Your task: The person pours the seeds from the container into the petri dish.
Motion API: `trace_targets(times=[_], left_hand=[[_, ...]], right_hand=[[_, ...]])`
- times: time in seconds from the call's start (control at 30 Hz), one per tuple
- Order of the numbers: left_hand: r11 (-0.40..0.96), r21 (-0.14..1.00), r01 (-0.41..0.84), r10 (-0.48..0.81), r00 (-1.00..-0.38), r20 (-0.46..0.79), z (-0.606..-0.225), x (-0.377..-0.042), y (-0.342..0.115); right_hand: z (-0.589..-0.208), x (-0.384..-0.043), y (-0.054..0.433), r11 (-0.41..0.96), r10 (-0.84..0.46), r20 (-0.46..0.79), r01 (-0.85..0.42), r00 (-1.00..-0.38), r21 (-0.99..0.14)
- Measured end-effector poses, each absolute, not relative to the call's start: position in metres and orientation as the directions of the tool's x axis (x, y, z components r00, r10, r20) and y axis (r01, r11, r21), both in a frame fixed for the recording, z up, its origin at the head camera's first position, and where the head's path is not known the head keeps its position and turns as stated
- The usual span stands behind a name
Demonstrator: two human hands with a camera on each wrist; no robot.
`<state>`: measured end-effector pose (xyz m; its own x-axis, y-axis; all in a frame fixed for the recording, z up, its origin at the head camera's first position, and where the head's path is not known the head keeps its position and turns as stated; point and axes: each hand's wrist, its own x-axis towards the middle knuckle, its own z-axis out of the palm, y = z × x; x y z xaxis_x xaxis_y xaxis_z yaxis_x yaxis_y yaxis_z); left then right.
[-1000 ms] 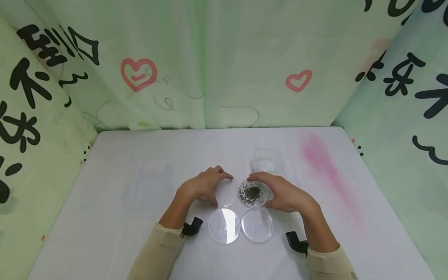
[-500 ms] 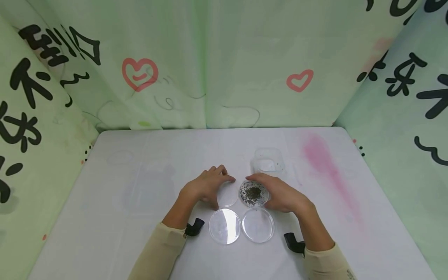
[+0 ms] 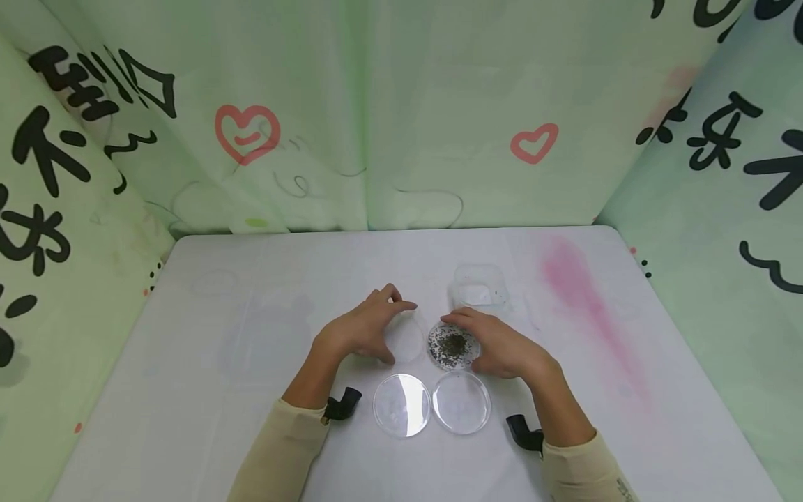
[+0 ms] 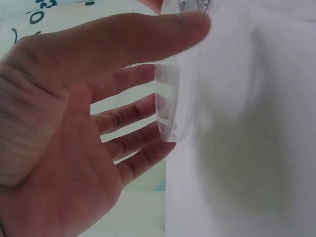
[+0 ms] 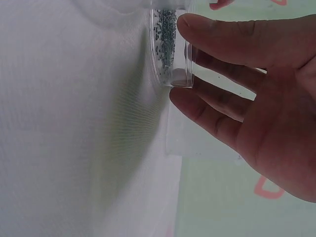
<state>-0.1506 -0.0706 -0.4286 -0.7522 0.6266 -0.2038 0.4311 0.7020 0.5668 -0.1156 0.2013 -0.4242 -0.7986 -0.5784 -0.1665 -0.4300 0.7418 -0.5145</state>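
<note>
My left hand (image 3: 364, 326) curves round the rim of a clear petri dish (image 3: 404, 339), thumb at the near side and fingers at the far side. In the left wrist view that dish (image 4: 173, 113) stands between thumb and fingers. Beside it, my right hand (image 3: 509, 346) holds a second petri dish (image 3: 453, 346) by its rim; dark and white grains fill it, thickest at the centre. The right wrist view shows this dish (image 5: 169, 49) from the side, thumb against its edge and fingers behind. Nearer the body lie two clear round dish pieces, left (image 3: 401, 406) and right (image 3: 461, 402).
A clear, squarish plastic container (image 3: 479, 287) sits just beyond the right hand. The white-covered table (image 3: 251, 432) has a pink stain (image 3: 590, 307) on the right. Green cloth curtains (image 3: 439, 84) with lettering and hearts stand along the back and sides.
The left hand has shifted slightly away from the body, and the clear dish has moved with it. The right hand has closed in a little round the grain dish; the front pieces stay put.
</note>
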Motion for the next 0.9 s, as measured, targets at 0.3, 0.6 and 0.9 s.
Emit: trace_targets(times=[0.3,0.6,0.9], left_hand=[[0.622,0.643,0.447,0.639,-0.764,-0.088,-0.427,-0.149,-0.060],[0.606,0.656,0.449,0.645,-0.761,-0.075,-0.432,-0.142,-0.042],[0.585,0.658,0.474,0.676,-0.733,-0.074,-0.437,-0.138,-0.027]], right_hand=[[-0.424,-0.116,0.202,0.745,-0.576,-0.164,-0.432,-0.801,-0.509],[-0.426,-0.117,0.205,0.739,-0.565,-0.154,-0.414,-0.811,-0.531],[-0.428,-0.118,0.209,0.709,-0.551,-0.121,-0.388,-0.825,-0.589]])
